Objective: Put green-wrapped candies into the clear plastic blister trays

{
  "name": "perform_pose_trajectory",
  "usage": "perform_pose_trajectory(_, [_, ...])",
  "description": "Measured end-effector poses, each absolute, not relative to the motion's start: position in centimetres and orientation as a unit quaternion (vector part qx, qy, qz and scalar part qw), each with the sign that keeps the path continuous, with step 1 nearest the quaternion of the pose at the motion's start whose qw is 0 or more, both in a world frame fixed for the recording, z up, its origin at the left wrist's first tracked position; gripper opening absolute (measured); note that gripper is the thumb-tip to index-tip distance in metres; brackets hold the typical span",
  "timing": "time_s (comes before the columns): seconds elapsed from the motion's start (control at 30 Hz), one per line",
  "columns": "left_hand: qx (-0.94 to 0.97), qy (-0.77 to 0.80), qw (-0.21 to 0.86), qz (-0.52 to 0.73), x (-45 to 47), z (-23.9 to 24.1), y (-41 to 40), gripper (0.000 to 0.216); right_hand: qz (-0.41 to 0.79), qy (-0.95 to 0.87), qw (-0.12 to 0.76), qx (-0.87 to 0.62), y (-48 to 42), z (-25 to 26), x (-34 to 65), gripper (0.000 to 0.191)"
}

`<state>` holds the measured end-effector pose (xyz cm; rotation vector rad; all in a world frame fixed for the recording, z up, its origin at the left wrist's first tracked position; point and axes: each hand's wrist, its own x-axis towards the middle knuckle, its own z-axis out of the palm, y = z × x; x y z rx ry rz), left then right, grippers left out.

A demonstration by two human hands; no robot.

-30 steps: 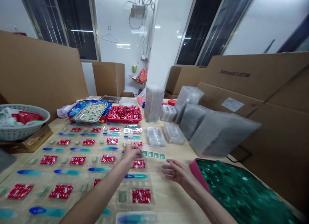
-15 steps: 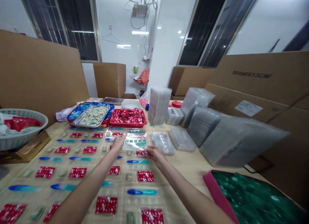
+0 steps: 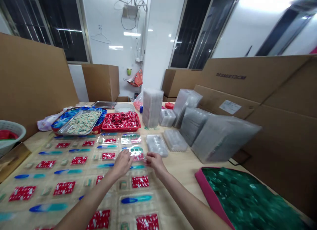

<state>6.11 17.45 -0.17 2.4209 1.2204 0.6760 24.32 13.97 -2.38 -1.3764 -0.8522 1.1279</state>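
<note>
Both my hands meet at a clear plastic tray (image 3: 135, 152) that lies on the table among rows of like trays. My left hand (image 3: 123, 163) grips its left edge with curled fingers. My right hand (image 3: 153, 160) pinches its right edge. The tray holds small green packets and a red packet. Around it lie trays (image 3: 74, 160) with red packets and blue spoons in them.
At the back stand a red tray of red sweets (image 3: 121, 121), a metal tray of pale sweets (image 3: 80, 121) and stacks of clear plastic trays (image 3: 152, 107). A pink bin of green packets (image 3: 245, 200) sits at my right. Cardboard sheets (image 3: 247, 91) ring the table. A white basket (image 3: 10, 132) is at the left.
My right hand rose from the table by the pink bin and came left to the tray. My left hand reached further out, then drew back a little with the tray.
</note>
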Motion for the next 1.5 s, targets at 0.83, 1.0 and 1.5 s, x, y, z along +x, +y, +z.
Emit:
perform_pose_trajectory(0.83, [0.919,0.363,0.087,0.129,12.4,-0.1,12.8,0.037,0.125,-0.808,0.100,-0.567,17.0,4.8,34.5,0.023])
perform_pose_trajectory(1.0, [0.929,0.341,0.095,0.107,13.7,0.2,12.1,0.041,0.090,-0.819,0.093,-0.559,16.7,4.0,34.6,0.021])
perform_pose_trajectory(1.5, [0.869,0.389,0.084,0.294,13.6,1.6,10.2,0.023,-0.102,-0.859,0.077,-0.496,3.8,5.1,33.9,0.011])
